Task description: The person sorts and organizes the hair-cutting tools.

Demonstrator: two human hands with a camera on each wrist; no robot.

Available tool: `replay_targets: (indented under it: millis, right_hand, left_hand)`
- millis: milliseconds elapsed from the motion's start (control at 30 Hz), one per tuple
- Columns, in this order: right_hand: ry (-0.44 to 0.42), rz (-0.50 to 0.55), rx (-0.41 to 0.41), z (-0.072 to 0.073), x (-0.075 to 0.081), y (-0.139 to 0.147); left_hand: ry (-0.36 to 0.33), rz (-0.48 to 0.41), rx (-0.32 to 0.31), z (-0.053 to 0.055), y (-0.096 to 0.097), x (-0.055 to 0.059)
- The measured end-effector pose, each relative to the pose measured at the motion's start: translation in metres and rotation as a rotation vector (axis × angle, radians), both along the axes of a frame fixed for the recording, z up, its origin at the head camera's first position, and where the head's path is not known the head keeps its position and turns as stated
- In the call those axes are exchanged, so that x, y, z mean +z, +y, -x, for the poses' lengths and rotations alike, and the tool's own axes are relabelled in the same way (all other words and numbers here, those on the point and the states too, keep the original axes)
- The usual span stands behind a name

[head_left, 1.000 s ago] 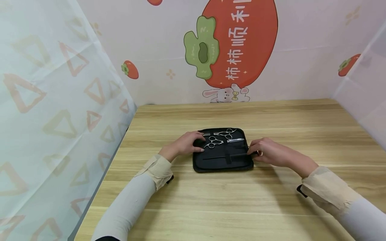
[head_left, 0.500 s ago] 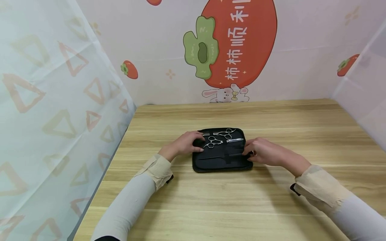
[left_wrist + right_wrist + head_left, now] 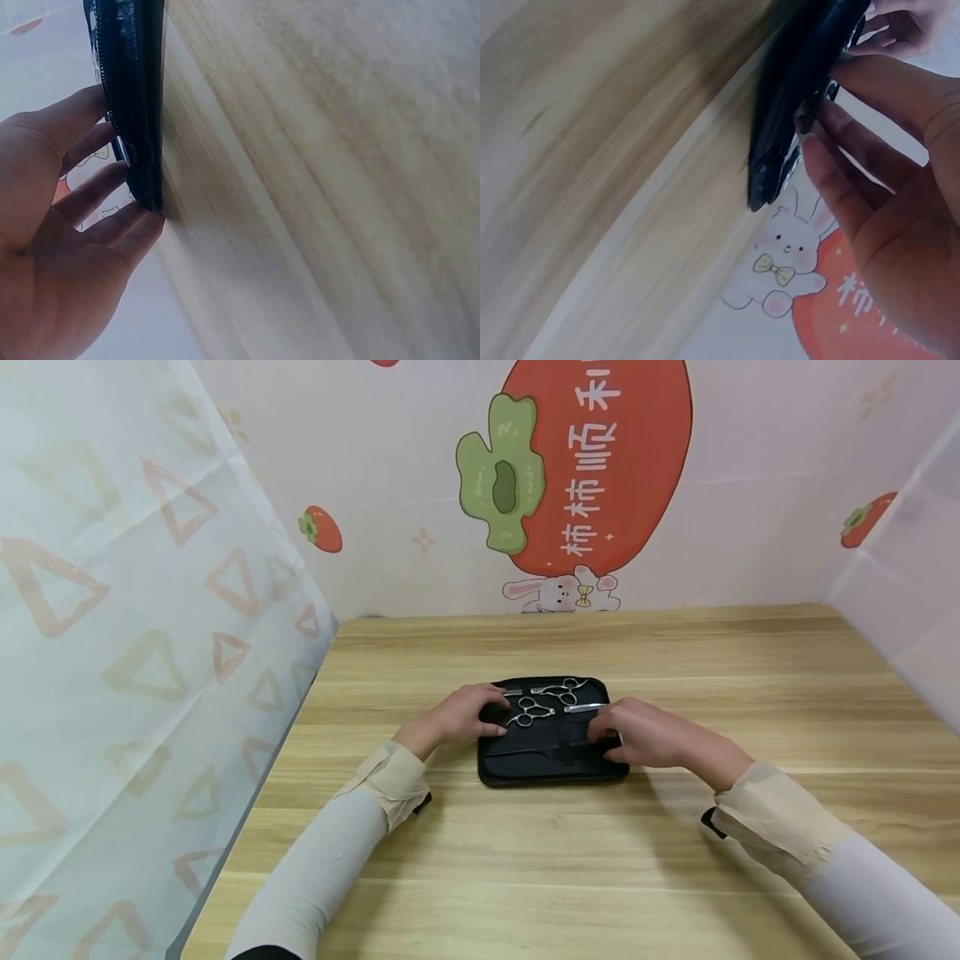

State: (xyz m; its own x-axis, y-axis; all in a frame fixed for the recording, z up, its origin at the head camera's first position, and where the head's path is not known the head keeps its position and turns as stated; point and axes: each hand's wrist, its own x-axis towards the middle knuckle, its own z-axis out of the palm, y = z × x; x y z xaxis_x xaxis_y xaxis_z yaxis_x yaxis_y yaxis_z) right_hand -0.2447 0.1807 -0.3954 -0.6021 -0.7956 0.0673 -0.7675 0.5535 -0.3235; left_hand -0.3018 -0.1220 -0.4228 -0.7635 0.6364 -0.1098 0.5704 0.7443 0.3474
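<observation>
An open black zip case (image 3: 525, 772) lies flat on the table, holding silver scissors. One pair (image 3: 558, 692) lies at the back and another (image 3: 532, 712) lies in front of it, both partly under black straps. My left hand (image 3: 462, 714) rests on the case's left side, fingers spread over its edge and thumb on the inside. My right hand (image 3: 645, 732) is at the right side, its curled fingers pinching the end of a black tail comb, whose thin tail (image 3: 517, 752) points left along the case. The fingers hide the comb's wide end.
The wooden table (image 3: 525, 868) stretches around the case on all sides. A printed backdrop (image 3: 397, 468) stands along the table's back edge. A pale printed sheet (image 3: 142, 602) hangs at the left.
My right hand has moved left over the case's right edge, and the comb has slid left with it, its tail nearer the left side. My left hand has stayed in place.
</observation>
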Motion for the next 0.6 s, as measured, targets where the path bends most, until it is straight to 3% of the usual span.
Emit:
replay_targets:
  millis: [200, 600]
  right_hand:
    - [-0.011, -0.048, -0.046, -0.001, 0.000, -0.004]
    - [-0.025, 0.018, -0.063, 0.000, -0.015, 0.006]
  left_hand:
    - [-0.002, 0.010, 0.000, 0.002, 0.000, 0.000]
    - [0.002, 0.050, 0.007, 0.002, 0.004, 0.002]
